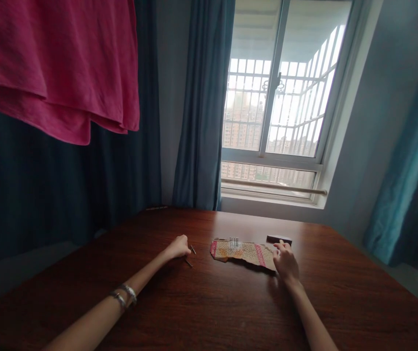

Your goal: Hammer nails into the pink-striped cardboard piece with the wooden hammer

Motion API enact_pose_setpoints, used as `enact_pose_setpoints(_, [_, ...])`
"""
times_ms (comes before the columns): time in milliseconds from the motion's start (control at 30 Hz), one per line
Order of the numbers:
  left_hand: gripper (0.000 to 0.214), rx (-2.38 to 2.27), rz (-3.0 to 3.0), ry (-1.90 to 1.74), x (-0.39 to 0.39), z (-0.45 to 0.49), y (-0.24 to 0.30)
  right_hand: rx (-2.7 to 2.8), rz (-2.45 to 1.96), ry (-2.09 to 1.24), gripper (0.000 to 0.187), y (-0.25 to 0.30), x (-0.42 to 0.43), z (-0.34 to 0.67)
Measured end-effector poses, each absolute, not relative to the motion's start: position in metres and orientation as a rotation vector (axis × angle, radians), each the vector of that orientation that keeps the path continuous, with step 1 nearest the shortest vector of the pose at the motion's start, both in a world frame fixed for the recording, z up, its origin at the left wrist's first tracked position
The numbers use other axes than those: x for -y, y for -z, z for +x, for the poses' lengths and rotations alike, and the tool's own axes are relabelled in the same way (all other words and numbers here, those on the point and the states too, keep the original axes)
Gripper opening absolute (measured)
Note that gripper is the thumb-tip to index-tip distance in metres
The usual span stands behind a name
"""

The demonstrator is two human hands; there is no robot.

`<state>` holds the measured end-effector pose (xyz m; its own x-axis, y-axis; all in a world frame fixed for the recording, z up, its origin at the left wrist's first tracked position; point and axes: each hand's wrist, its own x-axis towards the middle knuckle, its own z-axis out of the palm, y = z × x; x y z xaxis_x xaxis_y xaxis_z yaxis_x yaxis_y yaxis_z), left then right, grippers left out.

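My left hand (180, 246) is closed, fingertips down at the tabletop, left of a strip of cardboard. Whatever its fingers hold, if anything, is hidden. Right beside it lie thin nails (193, 250), and another nail (189, 263) is just below. The torn cardboard (247, 252) lies flat, with pink bands and a speckled print. Several nails (234, 242) stand upright near its far edge. At the cardboard's right end, my right hand (287, 262) is curled around a short pale handle, seen only in part. Beyond the fingers is the dark bar-shaped head of what looks like a hammer (273, 239).
The brown wooden table (209, 312) reaches to the wall below a barred window (270, 97). A pink cloth (58, 73) hangs at upper left. Blue curtains (201, 107) frame the far side, and a teal curtain (406, 161) hangs at right.
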<state>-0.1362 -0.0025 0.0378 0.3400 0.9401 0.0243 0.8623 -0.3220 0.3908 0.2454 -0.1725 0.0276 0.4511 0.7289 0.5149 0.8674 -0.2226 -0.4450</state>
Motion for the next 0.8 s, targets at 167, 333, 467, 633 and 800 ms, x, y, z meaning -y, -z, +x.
enact_pose_setpoints(167, [0.014,-1.555,2.300,-0.477,0.007,-0.128,-0.043,1.292,-1.906,0.234,0.033,-0.035,0.175,0.241])
enact_pose_setpoints(333, [0.022,-1.122,2.194,-0.785,0.030,-0.100,-0.055,1.280,-1.561,-0.034,0.026,-0.042,0.170,0.218])
enact_pose_setpoints(467, [0.026,-0.833,2.069,-0.854,0.061,-0.064,-0.057,1.215,-1.347,-0.619,0.035,-0.040,0.164,0.183])
enact_pose_setpoints(633, [0.025,-0.755,2.054,-0.907,0.094,-0.025,-0.047,1.177,-1.213,-0.879,0.042,-0.033,0.162,0.155])
enact_pose_setpoints(800, [0.022,-0.710,2.001,-0.959,0.106,-0.004,-0.042,1.149,-1.187,-0.894,0.038,-0.035,0.165,0.156])
